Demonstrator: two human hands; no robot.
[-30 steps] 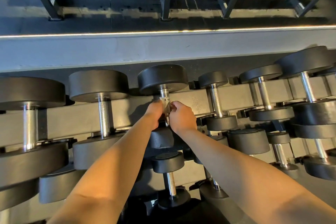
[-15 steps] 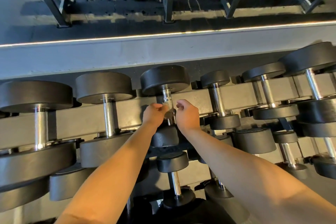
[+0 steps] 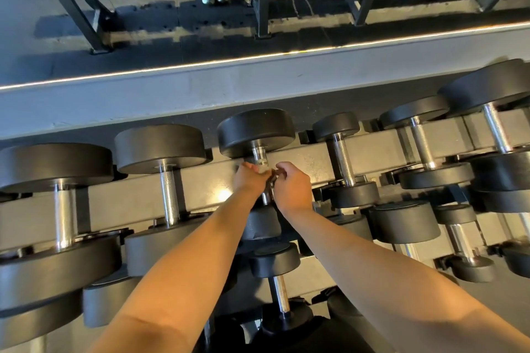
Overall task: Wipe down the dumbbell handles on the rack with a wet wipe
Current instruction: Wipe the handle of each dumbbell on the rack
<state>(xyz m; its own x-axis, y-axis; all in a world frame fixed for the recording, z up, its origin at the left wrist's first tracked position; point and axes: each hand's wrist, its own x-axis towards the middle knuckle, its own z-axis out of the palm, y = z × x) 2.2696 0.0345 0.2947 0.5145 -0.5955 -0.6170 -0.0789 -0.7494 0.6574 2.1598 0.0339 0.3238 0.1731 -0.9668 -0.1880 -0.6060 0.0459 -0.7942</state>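
The middle dumbbell lies on the top row of the rack. The left hand and the right hand both curl around its shiny handle. The wipe is squeezed between them, mostly hidden.

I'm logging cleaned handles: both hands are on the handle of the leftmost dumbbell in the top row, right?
Not the leftmost. The head view shows the left hand and right hand on the handle of the third dumbbell from the left in the top row.
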